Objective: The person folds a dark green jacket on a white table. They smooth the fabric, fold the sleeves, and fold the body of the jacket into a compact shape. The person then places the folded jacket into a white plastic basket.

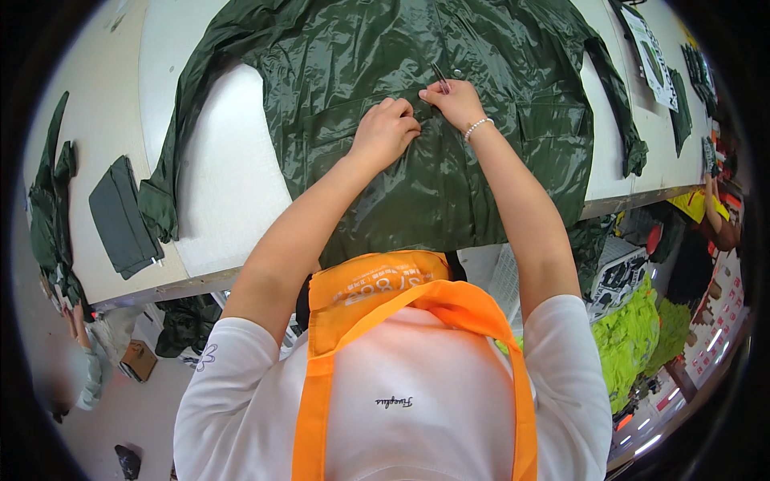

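Probably trimming green jacket (361, 200): right hand (457, 104) grips slim tool (439, 74) jutting beyond fingertips; left hand (385, 132) curls nearby, grip unclear. Next likely needs tautness.

The jacket (521, 72) lies across the table (228, 136), a sleeve on either side. Over its middle is the left hand (387, 130); the right hand (454, 104) is just right and slightly farther, a small tool (439, 74) projecting from its far side. Left of the jacket lies folded cloth (124, 216), then another garment (50, 192). Below the table's right near edge stands a crate (619, 271).
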`<state>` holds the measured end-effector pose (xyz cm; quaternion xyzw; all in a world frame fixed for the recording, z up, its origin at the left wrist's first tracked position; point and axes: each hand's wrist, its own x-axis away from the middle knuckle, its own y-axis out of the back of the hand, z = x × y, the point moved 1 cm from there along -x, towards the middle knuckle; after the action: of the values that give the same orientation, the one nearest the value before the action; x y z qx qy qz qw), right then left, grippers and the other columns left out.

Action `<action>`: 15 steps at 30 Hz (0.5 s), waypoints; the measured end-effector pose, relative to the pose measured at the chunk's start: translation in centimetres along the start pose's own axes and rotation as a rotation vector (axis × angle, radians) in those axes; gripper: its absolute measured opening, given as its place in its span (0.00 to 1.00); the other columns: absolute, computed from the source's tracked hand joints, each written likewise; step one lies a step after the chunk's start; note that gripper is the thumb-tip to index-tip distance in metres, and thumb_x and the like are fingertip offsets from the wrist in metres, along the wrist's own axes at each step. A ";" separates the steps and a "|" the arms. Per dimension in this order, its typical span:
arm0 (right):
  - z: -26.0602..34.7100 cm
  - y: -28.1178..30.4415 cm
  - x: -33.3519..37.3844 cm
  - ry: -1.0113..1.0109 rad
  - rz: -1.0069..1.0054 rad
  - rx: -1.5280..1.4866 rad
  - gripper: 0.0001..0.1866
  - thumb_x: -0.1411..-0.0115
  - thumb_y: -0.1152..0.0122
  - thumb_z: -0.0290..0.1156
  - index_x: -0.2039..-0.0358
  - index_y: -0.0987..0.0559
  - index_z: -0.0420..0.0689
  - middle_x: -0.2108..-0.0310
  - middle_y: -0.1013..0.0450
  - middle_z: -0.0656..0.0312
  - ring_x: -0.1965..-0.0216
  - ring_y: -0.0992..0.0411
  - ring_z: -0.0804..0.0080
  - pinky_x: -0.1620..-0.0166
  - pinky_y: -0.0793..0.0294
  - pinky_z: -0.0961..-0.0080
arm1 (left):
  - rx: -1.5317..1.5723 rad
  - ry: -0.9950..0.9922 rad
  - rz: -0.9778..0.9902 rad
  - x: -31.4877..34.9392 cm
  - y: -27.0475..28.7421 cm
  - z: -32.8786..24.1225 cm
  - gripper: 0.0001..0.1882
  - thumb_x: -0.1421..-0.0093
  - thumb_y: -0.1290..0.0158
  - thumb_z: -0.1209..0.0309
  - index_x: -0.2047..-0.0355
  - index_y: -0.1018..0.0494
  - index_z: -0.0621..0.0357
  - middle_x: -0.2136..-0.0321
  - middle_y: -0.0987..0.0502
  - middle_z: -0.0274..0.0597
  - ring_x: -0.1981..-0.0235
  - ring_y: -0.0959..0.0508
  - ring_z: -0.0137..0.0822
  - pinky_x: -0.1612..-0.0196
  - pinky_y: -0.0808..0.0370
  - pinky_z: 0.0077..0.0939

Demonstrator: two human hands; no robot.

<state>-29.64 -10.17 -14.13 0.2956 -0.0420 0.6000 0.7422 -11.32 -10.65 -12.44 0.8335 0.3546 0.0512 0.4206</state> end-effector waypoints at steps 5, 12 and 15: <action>-0.7 0.4 0.5 0.071 -0.035 -0.016 0.14 0.49 0.35 0.37 0.71 0.21 0.39 0.77 0.25 0.62 0.74 0.28 0.76 0.68 0.30 0.78 | 0.019 0.048 -0.034 -0.5 -0.6 0.0 0.05 0.50 0.45 0.76 0.72 0.29 0.61 0.69 0.30 0.43 0.63 0.29 0.45 0.59 0.32 0.36; 1.1 2.1 8.3 0.092 -0.110 0.089 0.16 0.41 0.44 0.40 0.60 0.28 0.40 0.67 0.25 0.52 0.66 0.26 0.63 0.62 0.28 0.73 | 0.333 0.313 -0.068 -1.0 -0.2 1.1 0.04 0.44 0.49 0.76 0.70 0.32 0.64 0.70 0.30 0.45 0.70 0.28 0.41 0.65 0.31 0.28; 0.5 1.8 10.6 0.193 -0.146 0.355 0.14 0.42 0.43 0.38 0.60 0.29 0.43 0.66 0.27 0.53 0.66 0.26 0.57 0.63 0.27 0.67 | 0.397 0.361 -0.075 -1.0 -0.2 1.2 0.05 0.43 0.49 0.75 0.69 0.31 0.64 0.70 0.30 0.44 0.72 0.28 0.38 0.66 0.32 0.25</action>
<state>-28.16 -1.05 -8.57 0.3652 0.1572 0.5684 0.7203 -11.71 -11.98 -13.11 0.8633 0.4577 0.1128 0.1806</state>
